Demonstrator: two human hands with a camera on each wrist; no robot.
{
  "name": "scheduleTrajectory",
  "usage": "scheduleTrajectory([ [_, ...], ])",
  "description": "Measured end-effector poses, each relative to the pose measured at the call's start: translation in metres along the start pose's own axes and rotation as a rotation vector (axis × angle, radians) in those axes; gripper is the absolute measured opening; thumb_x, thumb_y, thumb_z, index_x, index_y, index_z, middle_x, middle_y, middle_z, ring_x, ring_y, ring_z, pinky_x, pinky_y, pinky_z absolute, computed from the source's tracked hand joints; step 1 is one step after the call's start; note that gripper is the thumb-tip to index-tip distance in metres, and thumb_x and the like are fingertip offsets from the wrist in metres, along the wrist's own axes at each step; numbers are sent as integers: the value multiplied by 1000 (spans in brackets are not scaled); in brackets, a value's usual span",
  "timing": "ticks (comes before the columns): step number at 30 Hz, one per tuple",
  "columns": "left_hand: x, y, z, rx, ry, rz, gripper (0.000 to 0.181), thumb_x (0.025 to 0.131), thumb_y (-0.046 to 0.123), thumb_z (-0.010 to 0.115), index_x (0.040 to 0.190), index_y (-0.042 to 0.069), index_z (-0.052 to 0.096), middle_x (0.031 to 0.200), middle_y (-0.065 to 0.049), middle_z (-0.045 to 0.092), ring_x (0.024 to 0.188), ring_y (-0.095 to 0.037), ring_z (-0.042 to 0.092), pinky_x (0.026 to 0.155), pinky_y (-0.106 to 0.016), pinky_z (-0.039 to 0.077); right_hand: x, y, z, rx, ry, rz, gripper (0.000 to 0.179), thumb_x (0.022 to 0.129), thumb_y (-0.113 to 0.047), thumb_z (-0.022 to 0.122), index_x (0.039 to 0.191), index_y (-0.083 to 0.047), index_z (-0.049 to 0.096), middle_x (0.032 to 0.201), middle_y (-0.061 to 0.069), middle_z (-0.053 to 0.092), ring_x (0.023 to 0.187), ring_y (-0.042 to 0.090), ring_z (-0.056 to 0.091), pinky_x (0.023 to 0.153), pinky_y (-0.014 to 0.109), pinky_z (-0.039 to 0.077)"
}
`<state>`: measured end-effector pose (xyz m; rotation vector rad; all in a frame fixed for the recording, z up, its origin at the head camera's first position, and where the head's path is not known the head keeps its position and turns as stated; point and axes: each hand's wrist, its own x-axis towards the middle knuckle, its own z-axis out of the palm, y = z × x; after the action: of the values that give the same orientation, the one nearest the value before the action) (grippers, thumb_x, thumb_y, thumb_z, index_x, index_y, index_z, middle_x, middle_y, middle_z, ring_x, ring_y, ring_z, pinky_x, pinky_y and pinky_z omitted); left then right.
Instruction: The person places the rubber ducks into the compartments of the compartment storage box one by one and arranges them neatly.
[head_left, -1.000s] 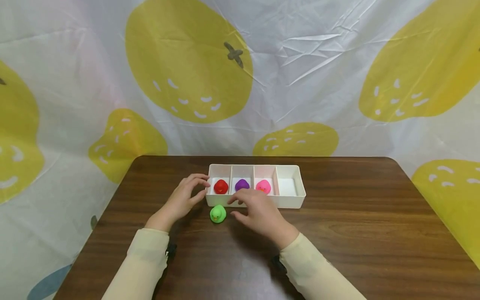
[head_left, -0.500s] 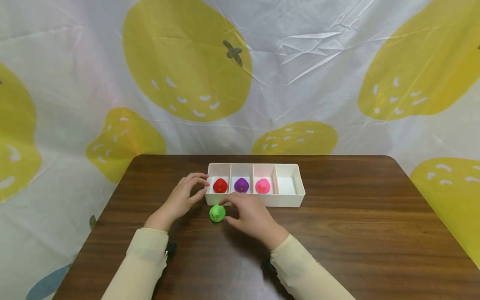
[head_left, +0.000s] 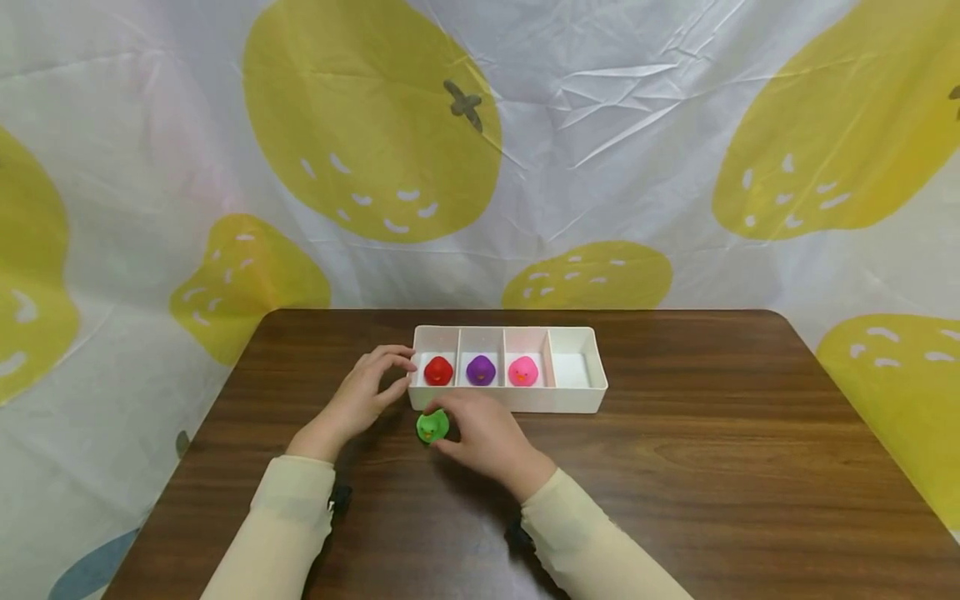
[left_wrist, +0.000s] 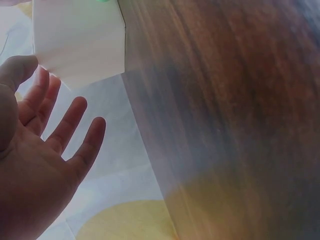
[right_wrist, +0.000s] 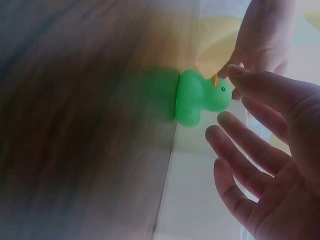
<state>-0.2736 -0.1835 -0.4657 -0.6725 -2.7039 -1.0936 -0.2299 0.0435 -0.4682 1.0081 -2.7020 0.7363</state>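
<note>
A small green rubber duck (head_left: 431, 429) stands upright on the table just in front of a white divided box (head_left: 525, 402). My right hand (head_left: 483, 437) reaches over it from the right, thumb and fingers spread to either side of the duck's head. In the right wrist view, a gap shows between the fingertips (right_wrist: 212, 132) and the green body. At the box's left end is my left hand (head_left: 360, 400), its fingertips right at the end wall and its fingers loosely extended. Red (head_left: 438, 372), purple (head_left: 481, 371) and pink (head_left: 523, 372) ducks sit in the box, one per compartment.
The box's rightmost compartment (head_left: 576, 371) holds no duck. Beneath everything lies a dark brown wooden table (head_left: 712, 467). Behind its far edge hangs a white curtain (head_left: 600, 192) printed with yellow fruit.
My right hand has moved left from over the box's front wall to the green duck, with thumb and fingers now around its head. The left hand stays at the box's end.
</note>
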Motion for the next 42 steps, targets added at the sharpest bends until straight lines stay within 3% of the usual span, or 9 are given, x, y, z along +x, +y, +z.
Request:
scheduleTrajectory([
  [12,-1,0,-1,15,-4,5,17,98,9,68,114,4,68,141,-14,59,132,-40,50,112,-61,39,7,-5,4,-100,-37,63,35,84,-32,85,114,-20,71,107,-4,75,96,15,68,86,36,58],
  [20,0,1,-2,26,4,14,16,97,8,69,112,4,69,140,-15,60,131,-41,51,112,-61,40,12,-8,8,-71,-64,57,33,85,-27,85,112,-15,71,105,-2,74,96,15,66,88,33,57],
  [42,0,-2,1,32,7,13,18,97,9,70,114,4,68,141,-13,60,132,-40,51,112,-60,39,2,0,-1,-19,-12,34,26,85,-24,84,106,-17,72,99,-4,75,89,12,66,82,32,58],
])
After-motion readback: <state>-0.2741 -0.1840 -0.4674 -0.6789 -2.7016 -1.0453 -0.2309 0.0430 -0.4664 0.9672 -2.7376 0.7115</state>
